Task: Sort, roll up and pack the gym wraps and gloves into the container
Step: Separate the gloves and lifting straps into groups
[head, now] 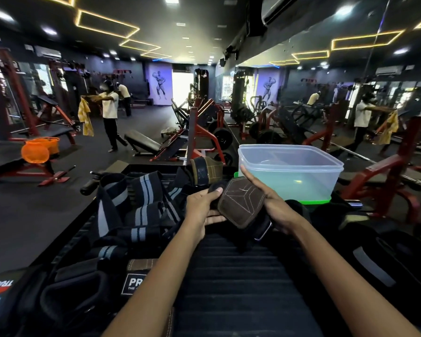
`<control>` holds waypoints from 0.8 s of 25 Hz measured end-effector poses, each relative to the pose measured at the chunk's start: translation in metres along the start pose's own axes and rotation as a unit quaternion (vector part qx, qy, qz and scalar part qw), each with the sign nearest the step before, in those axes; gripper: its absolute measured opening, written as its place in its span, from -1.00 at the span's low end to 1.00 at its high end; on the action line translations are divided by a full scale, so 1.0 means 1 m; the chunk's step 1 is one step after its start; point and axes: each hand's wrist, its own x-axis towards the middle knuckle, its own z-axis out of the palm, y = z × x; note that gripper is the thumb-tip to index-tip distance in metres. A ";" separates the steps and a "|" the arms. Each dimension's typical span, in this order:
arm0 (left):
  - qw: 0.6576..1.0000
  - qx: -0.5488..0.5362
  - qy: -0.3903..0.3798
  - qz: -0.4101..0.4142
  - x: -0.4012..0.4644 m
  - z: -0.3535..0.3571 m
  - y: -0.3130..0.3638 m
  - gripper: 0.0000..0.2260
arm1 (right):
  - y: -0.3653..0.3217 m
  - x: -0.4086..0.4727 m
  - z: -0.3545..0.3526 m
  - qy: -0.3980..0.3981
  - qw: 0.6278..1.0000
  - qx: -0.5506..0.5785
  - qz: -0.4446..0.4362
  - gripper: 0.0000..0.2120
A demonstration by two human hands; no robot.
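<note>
The black padded worktop (pixel 229 276) is carrying the gear. The clear container (pixel 291 166) is standing empty at one o'clock, just beyond the right hand (pixel 275 203), the nearer hand. Striped wraps (pixel 131 203) are lying loose at ten o'clock. The brown glove pad (pixel 240 203) is being held between both grips, long axis running ten to four; the left hand (pixel 201 207) is pinching its strap end.

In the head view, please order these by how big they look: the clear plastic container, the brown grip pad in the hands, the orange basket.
1. Clear plastic container.
2. Brown grip pad.
3. Orange basket; it stands far away, so real size is unsure.
</note>
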 end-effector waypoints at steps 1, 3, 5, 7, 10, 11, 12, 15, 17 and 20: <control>1.000 -0.008 0.015 0.010 -0.001 0.000 0.000 -0.94 | -0.003 0.000 -0.001 -0.025 1.000 0.018 0.001 -0.42; 0.999 -0.018 0.039 0.033 -0.002 0.001 0.000 -0.90 | -0.008 -0.004 -0.003 -0.087 0.996 0.011 0.013 -0.39; 0.997 -0.023 0.049 0.050 -0.004 0.002 -0.002 -0.86 | -0.010 -0.006 -0.006 -0.143 0.989 -0.028 0.036 -0.30; 0.996 -0.021 0.057 0.057 -0.005 0.004 -0.004 -0.83 | -0.012 -0.008 -0.006 -0.161 0.984 -0.061 0.049 -0.29; 0.996 -0.035 0.064 0.056 -0.006 0.005 -0.004 -0.86 | -0.013 -0.006 -0.004 -0.087 0.993 -0.086 -0.002 -0.53; 0.996 -0.043 0.065 0.052 -0.005 0.004 -0.002 -0.89 | -0.013 -0.006 -0.003 -0.065 0.994 -0.083 -0.017 -0.61; 0.996 -0.045 0.066 0.046 -0.004 0.002 -0.001 -0.92 | -0.013 -0.006 -0.002 -0.056 0.994 -0.084 -0.029 -0.65; 0.997 -0.038 0.061 0.026 -0.002 -0.002 0.002 -0.97 | -0.012 -0.007 0.000 -0.063 0.993 -0.094 -0.031 -0.62; 0.997 -0.047 0.050 0.027 -0.002 -0.002 0.002 -0.96 | -0.011 -0.006 -0.001 -0.051 0.996 -0.065 -0.020 -0.64; 0.998 -0.039 0.027 0.036 -0.004 0.001 0.000 -0.95 | -0.012 -0.005 -0.004 -0.030 0.999 -0.023 0.009 -0.62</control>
